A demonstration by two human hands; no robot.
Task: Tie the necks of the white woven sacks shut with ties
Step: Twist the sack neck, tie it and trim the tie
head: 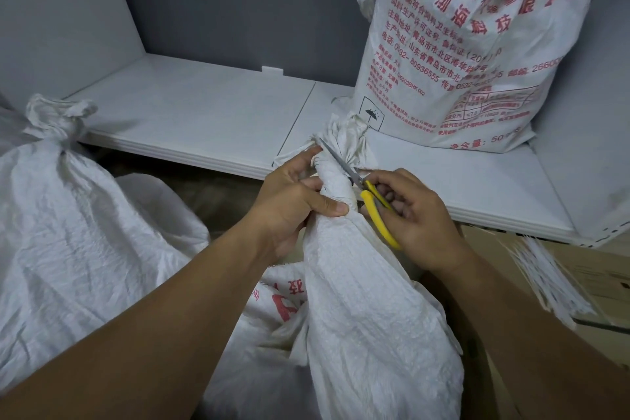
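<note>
A white woven sack (368, 310) stands in front of me with its neck (335, 181) gathered and twisted. My left hand (293, 201) grips that neck from the left, thumb across the front. My right hand (419, 218) holds yellow-handled scissors (371, 201), whose steel blades lie against the neck and point up-left. A tie on this neck is not plainly visible. A second white sack (68, 232) at the left has its neck (58, 119) bunched and bound.
A tall white sack with red print (460, 54) stands on the white shelf (204, 112) at the back right. A bundle of white ties (552, 276) lies on cardboard (596, 269) at the right. Grey walls enclose the shelf.
</note>
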